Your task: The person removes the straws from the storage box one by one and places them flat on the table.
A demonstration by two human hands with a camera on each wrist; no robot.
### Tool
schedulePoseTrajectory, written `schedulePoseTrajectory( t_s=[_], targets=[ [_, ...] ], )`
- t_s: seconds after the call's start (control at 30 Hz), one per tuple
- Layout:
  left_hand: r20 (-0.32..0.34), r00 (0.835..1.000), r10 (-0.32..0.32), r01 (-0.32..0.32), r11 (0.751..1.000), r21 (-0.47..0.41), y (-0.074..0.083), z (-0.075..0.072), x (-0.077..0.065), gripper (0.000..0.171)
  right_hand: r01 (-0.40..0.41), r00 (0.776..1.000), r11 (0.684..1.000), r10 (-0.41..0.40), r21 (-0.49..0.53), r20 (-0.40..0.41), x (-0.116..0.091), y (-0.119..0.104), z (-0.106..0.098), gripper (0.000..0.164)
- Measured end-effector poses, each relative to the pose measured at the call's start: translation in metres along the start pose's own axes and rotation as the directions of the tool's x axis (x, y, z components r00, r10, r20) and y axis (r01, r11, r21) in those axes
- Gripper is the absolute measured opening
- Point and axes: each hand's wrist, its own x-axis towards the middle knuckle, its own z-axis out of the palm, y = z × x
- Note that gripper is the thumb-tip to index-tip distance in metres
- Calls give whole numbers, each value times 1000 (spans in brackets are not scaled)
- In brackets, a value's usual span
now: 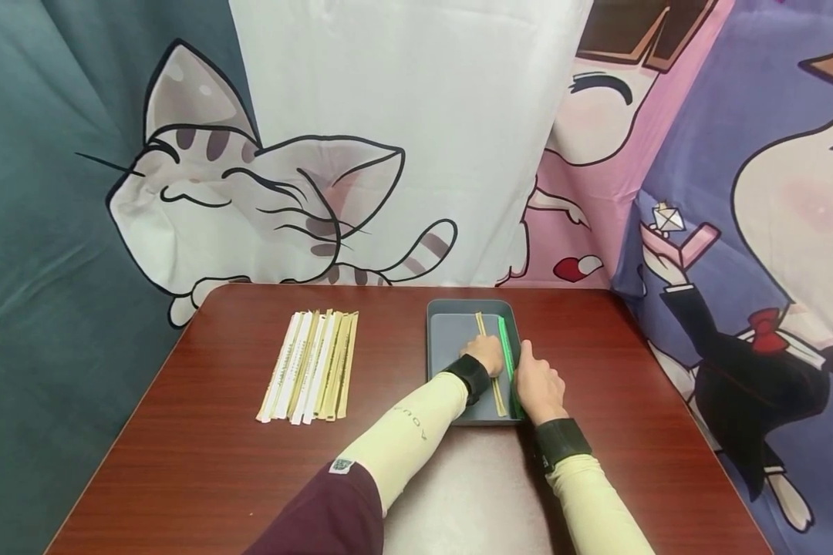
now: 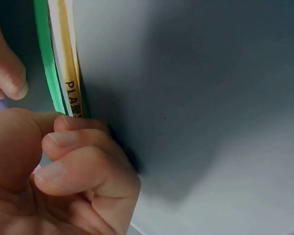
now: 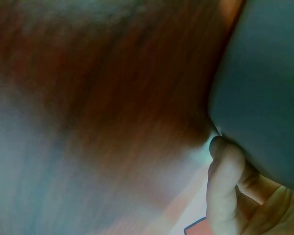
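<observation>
A grey tray lies on the table, with a tan paper-wrapped straw and a green strip-like straw wrapper along its right side. My left hand is inside the tray and pinches the tan straw near its middle, fingers curled. In the left wrist view the tan wrapper shows "PLA" print and runs beside the green one. My right hand grips the tray's right wall, its fingers curled against the outside in the right wrist view.
Several paper-wrapped straws, white and tan, lie side by side on the left of the brown table. Printed cloth curtains hang behind the table and along its right side.
</observation>
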Motion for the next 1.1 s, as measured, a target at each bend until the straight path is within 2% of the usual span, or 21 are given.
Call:
schedulePoseTrajectory(
  t_s=[0.2,0.37,0.5,0.67,0.77,1.0,1.1],
  targets=[
    [44,998,52,-52,999,-7,-15,-13,-3,14,1,1000,1000,-1,0,13,-1,-2,2,24],
    [-3,993,119,-119,992,-39,-31,-38,-7,21,13,1000,1000,-13,-5,15,-2,-2,2,29],
    [-53,987,150,-152,987,-49,-43,-62,-12,19,19,1000,1000,-19,0,15,-2,-1,1,32],
    [-110,989,98,-109,990,-93,-62,-83,-17,12,27,1000,1000,-27,9,3,-3,0,1,29],
    [-116,991,60,-72,992,-107,-76,-92,-20,10,34,999,999,-34,22,12,-5,2,2,27],
    [-142,990,25,-42,992,-120,-110,-116,-28,24,19,1000,999,-20,27,20,-10,4,-1,26],
    [-175,985,-2,-19,992,-121,-127,-130,-34,19,29,999,999,-30,35,34,-8,1,-1,26]
  ],
)
